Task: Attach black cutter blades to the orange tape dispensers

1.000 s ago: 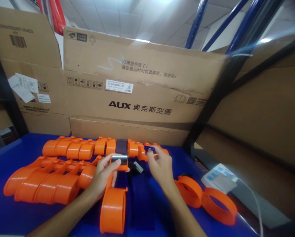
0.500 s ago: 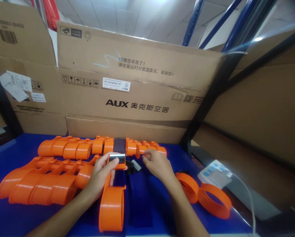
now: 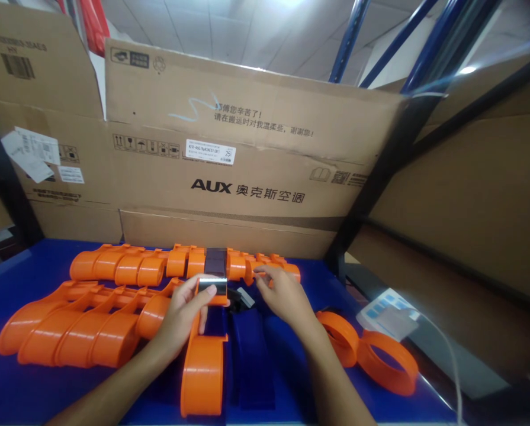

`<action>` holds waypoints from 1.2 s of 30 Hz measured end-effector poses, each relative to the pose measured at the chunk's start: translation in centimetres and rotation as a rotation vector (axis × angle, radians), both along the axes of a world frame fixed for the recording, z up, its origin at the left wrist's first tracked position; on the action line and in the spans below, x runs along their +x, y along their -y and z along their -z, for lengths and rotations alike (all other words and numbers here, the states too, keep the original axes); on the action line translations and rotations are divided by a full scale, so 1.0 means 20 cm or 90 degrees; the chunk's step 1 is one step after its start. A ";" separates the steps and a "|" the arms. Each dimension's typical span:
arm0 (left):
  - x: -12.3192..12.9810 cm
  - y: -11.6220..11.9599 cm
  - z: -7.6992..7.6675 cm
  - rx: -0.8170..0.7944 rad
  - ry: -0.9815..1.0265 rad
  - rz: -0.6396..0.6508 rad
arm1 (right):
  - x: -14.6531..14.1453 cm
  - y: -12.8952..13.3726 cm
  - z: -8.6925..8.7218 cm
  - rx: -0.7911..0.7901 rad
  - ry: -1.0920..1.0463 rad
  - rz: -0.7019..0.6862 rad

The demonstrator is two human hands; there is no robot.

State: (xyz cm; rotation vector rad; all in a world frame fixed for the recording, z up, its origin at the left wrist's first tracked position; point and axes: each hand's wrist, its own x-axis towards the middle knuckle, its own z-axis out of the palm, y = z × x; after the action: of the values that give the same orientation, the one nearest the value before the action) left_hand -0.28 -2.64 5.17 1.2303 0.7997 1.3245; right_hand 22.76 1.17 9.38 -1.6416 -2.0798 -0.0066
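My left hand [image 3: 189, 307] is closed around the head of an orange tape dispenser [image 3: 202, 378]. Its serrated metal blade [image 3: 214, 280] points up with a black strip below it, and my thumb presses on that strip. The dispenser's round hub hangs toward me, over the table's front part. To its right, my right hand [image 3: 285, 296] hovers with thumb and index finger apart and nothing visible between them. Beneath and between the hands lie small black parts [image 3: 234, 300] and a grey-white piece [image 3: 246, 297], partly hidden.
Orange dispensers stand in a back row [image 3: 135, 269] and a left row [image 3: 78, 337] on the blue table [image 3: 291, 378]. A dark block [image 3: 215, 260] sits in the back row. Orange rings [image 3: 389, 361] lie at right, beside a white device with a cable [image 3: 386, 313]. Cardboard [image 3: 247, 225] walls the back.
My right thumb and index finger, close together before, have spread apart. My left hand keeps the same hold on the dispenser. The whole view has shifted very slightly.
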 end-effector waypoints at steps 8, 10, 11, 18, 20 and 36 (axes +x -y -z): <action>0.00 0.01 0.00 0.005 -0.008 -0.003 | 0.01 0.01 -0.01 -0.003 0.033 0.093; 0.00 0.01 0.00 0.007 -0.009 0.001 | 0.01 0.01 -0.02 0.007 -0.014 0.044; 0.00 0.00 0.01 0.008 -0.009 0.003 | 0.01 0.01 -0.02 0.012 -0.045 0.001; 0.01 -0.02 0.03 0.008 -0.024 -0.001 | -0.08 0.09 -0.03 0.066 -0.238 -0.314; 0.01 -0.02 0.02 0.007 -0.029 0.001 | -0.10 0.10 -0.02 0.064 -0.233 -0.372; 0.02 -0.02 0.02 -0.005 -0.035 -0.007 | -0.16 0.12 0.01 0.076 -0.216 -0.462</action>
State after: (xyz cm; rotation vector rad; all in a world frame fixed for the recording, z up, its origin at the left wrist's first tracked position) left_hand 0.08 -2.22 4.74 1.2627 0.8510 1.2997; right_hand 19.61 -1.23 9.16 -0.6868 -2.2200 0.3538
